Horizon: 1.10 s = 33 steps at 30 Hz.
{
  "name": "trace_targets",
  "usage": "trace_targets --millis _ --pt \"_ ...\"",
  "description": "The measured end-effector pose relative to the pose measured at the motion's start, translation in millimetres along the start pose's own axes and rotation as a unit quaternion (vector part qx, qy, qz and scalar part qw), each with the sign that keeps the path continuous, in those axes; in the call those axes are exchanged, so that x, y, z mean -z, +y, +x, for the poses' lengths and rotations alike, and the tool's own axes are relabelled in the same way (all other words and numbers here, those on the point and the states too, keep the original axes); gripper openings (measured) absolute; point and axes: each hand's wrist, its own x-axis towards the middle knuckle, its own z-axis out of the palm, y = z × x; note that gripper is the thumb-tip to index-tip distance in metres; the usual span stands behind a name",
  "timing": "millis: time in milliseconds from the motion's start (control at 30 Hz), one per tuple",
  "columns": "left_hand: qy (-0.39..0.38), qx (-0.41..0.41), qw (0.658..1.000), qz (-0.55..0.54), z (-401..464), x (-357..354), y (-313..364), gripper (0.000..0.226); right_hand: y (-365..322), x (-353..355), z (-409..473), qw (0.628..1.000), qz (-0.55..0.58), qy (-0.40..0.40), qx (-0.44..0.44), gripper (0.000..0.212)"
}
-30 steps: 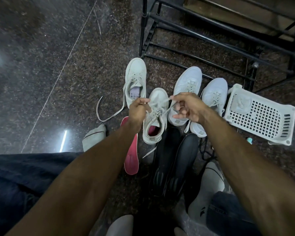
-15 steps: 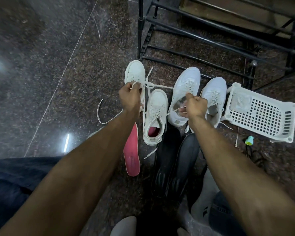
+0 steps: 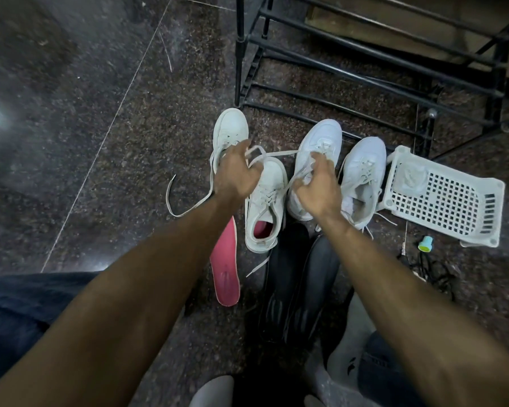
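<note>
Head view: left hand (image 3: 235, 177) and right hand (image 3: 318, 190) pinch a flat white shoelace (image 3: 279, 154) over a white sneaker (image 3: 270, 179) holding a pink insole (image 3: 262, 229).

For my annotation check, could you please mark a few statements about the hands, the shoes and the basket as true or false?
1. The left hand and the right hand both hold the white lace. True.
2. The pink insole lies in the white basket. False: it lies on the floor beside the sneaker.
3. The basket stands on the black rack. False: it sits on the floor, beside the rack.
4. The black shoes lie nearer the person than the sneaker. True.
</note>
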Motion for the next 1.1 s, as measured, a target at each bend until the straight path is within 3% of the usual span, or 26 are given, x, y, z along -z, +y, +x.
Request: trace_targets --millis 33,100,233,333,433,633,700,833,900,1000,1100 --pt "-0.014 -0.021 0.996 0.086 -7 -3 -6 0.057 2 -6 -12 0.998 -0.065 0.004 0.021 0.052" --pt "-0.008 -0.074 0.981 0.181 -28 -8 -16 0.052 7 -20 -31 0.993 -0.11 0.002 0.041 0.043" --pt "-0.113 -0.049 0.961 0.247 -58 -26 -33 0.03 24 -47 -43 0.973 -0.182 -0.135 -0.046 0.039" --pt "-0.112 0.01 0.967 0.23 -65 -33 -36 0.03 25 -55 -44 0.975 -0.175 -0.121 -0.06 0.036" --pt "-0.121 -0.003 0.953 0.276 -59 -28 -36 0.031 24 -52 -35 0.973 -0.189 -0.128 -0.036 0.029" --pt "-0.066 -0.028 0.963 0.262 -54 -12 -54 0.02 38 -49 -23 0.974 -0.09 -0.141 -0.153 0.023" --pt "-0.044 -0.135 0.938 0.317 -55 -13 -61 0.015 39 -53 -25 0.976 -0.078 -0.133 -0.153 0.023" --pt "-0.045 -0.338 0.845 0.413 -49 -21 -72 0.011 39 -54 -27 0.973 -0.012 -0.155 -0.171 0.017" --pt "-0.099 -0.343 0.818 0.451 -45 -23 -66 0.023 39 -55 -26 0.97 0.015 -0.169 -0.175 0.015" --pt "-0.163 -0.284 0.79 0.518 -37 -34 -48 0.046 38 -58 -28 0.974 0.026 -0.153 -0.166 0.022" --pt "-0.153 -0.265 0.785 0.539 -38 -44 -36 0.038 41 -59 -30 0.976 0.03 -0.145 -0.16 0.028"
